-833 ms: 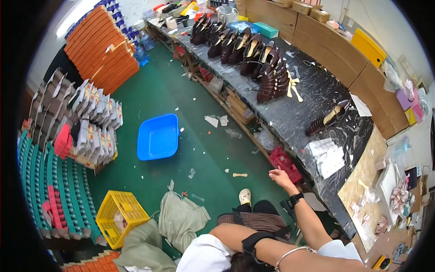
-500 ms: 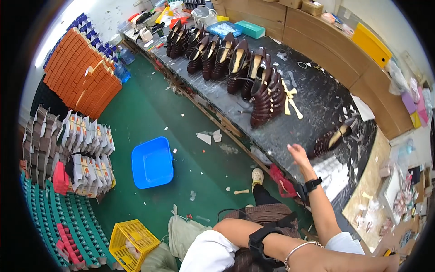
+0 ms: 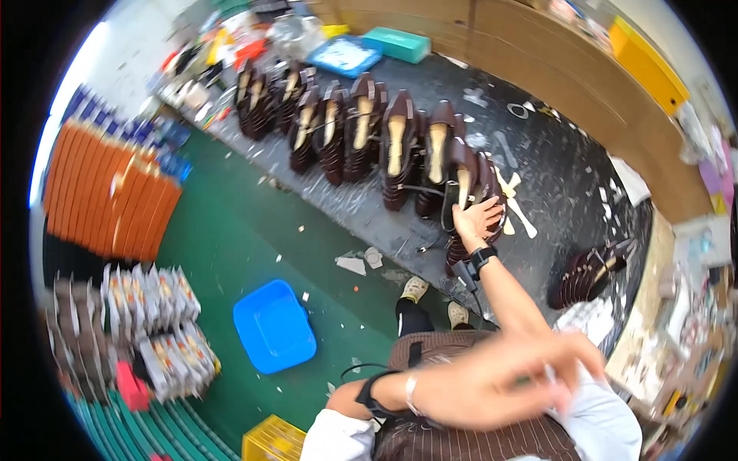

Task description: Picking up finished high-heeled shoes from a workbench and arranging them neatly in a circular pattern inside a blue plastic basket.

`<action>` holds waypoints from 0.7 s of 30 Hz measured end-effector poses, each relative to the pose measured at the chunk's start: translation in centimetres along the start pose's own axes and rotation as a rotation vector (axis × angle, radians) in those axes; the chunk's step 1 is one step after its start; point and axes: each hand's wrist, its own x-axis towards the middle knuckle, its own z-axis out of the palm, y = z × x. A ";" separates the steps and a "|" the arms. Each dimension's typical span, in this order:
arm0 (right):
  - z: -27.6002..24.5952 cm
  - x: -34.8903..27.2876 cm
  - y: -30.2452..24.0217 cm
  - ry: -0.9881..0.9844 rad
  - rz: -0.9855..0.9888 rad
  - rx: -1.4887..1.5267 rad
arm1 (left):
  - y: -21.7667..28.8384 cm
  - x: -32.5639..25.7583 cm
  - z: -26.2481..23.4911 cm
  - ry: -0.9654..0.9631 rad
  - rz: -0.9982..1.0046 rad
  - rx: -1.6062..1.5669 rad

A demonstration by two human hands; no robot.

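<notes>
My right hand (image 3: 478, 219), with a black band on its wrist, rests against the nearest stack of dark brown strappy shoes (image 3: 461, 173). Its fingers are spread over the straps, not closed around them. Blurred by motion, my left hand (image 3: 503, 380) crosses low in front of my body towards the right, a bracelet on its wrist. Whether it holds anything does not show. Beside the stack lie cream bone-shaped pieces (image 3: 523, 215). More brown shoes (image 3: 361, 127) with cream insoles stand in a row along the black table. Apart on the right sits another brown shoe (image 3: 588, 273).
The black tabletop (image 3: 538, 169) carries scraps, a blue tray (image 3: 346, 58) and a teal box (image 3: 396, 44). On the green floor stand a blue basin (image 3: 275, 326), a yellow crate (image 3: 273, 439) and stacked orange boxes (image 3: 108, 188) at the left. Cardboard panels (image 3: 553, 69) line the table's back.
My right hand has moved left onto the stack of shoes. My left hand has swung in from the lower right corner. The whole view has shifted.
</notes>
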 end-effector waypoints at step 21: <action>1.2 -1.1 11.6 -0.250 0.247 0.969 | -25.8 0.9 -44.9 1.054 -0.747 0.311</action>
